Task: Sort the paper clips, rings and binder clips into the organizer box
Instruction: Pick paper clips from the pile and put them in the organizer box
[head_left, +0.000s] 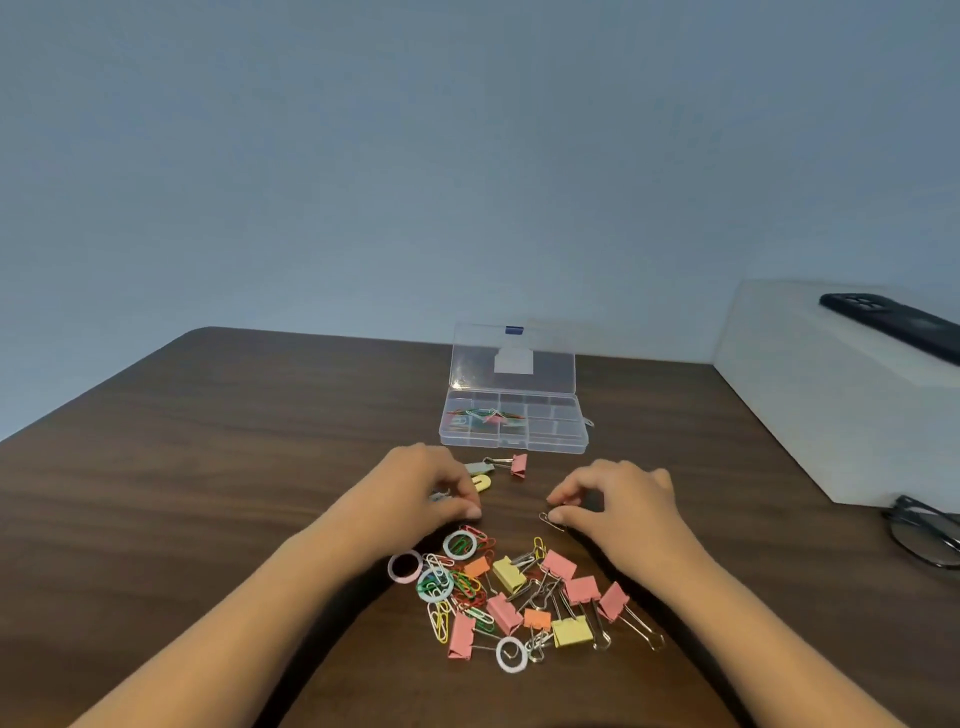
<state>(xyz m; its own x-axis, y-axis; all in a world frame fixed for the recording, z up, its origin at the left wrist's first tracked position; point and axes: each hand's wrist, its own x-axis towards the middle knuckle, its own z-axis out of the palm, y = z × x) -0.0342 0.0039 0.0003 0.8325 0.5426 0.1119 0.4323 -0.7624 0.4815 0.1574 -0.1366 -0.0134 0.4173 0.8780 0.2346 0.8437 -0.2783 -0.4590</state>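
Observation:
A clear plastic organizer box (563, 444) stands open at the table's far middle, lid upright, with several coloured paper clips (483, 417) in its left compartments. A mixed pile of binder clips (558, 565), paper clips (440, 621) and rings (404, 566) lies near me. My left hand (415, 488) rests on the table above the pile, fingers curled over small clips; whether it holds one is hidden. My right hand (618, 499) pinches a silver paper clip (549, 520) against the table with thumb and forefinger.
A pink binder clip (517, 464), a grey clip and a yellow clip (480, 483) lie between my left hand and the box. A white box (810, 405) with a dark phone (893, 325) on top stands at the right, glasses (924, 535) beside it.

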